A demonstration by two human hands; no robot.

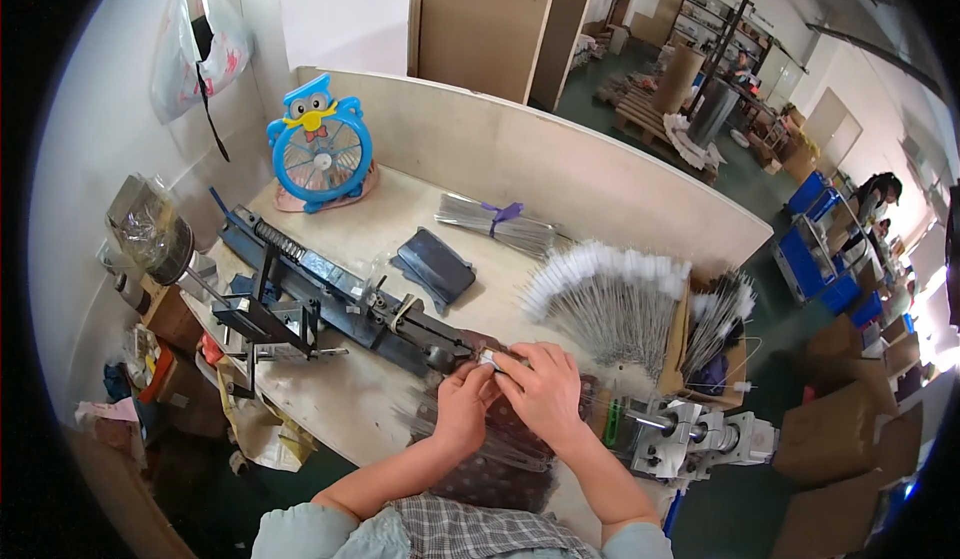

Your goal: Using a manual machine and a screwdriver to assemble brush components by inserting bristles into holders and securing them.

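Observation:
At the near end of a long black metal fixture (345, 299), my two hands meet over the table. My right hand (545, 389) is closed, its fingertips pinching a small white piece (488, 358). Close against it, my left hand (463, 414) is also closed, and what its fingertips hold is hidden. Thin wire rods (500, 444) lie on a dark dotted cloth (525, 479) below my wrists. Beyond my right hand, many thin metal wires with white tips (620, 309) are fanned out on the table.
A blue cartoon-shaped fan (322, 149) stands at the back left. Nearer are a dark pouch (433, 264) and a wire bundle with a purple tie (495, 221). A cardboard box of wires (735, 359) and a metal clamp device (700, 441) stand right. A low partition (560, 149) bounds the back.

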